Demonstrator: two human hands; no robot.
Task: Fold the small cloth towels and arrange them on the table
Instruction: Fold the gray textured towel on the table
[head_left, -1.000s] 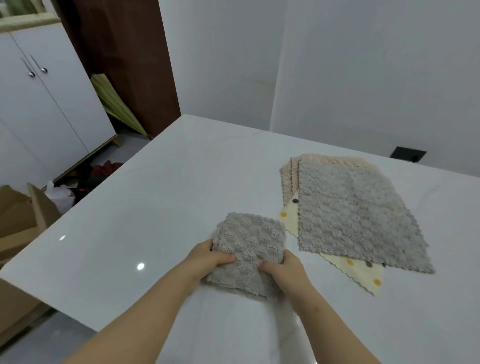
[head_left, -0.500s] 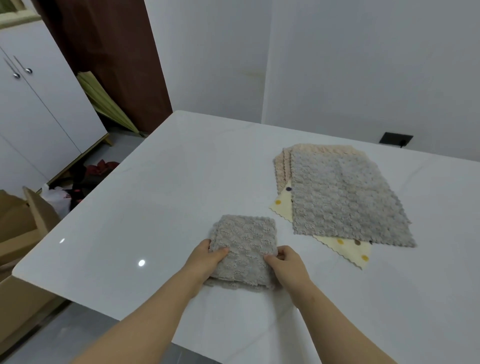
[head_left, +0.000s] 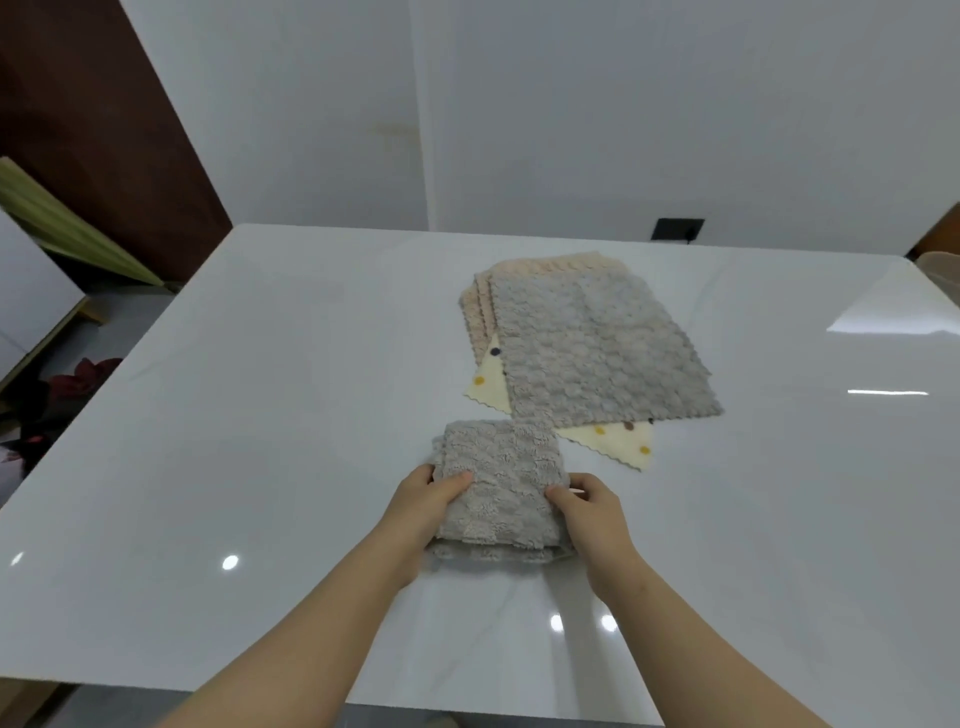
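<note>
**Both hands clamped on a folded grey towel**

Two bare forearms reach in from the near edge of the white table (head_left: 260, 415) and converge on a folded grey towel (head_left: 501, 478). The left hand (head_left: 421, 506) grips the towel's left edge, thumb pressed on top, fingers tucked beneath. The right hand (head_left: 592, 514) mirrors it on the right edge, thumb on top, fingers curled under the fold. The towel rests on the table between them, its layered hem showing along the near side. Just beyond the folded towel lies a stack of unfolded towels (head_left: 597, 353): a grey one on top, a cream dotted towel (head_left: 618, 441) poking out below, peach edges (head_left: 480, 306) at its left. Farther still, a black wall outlet (head_left: 678, 229).
</note>
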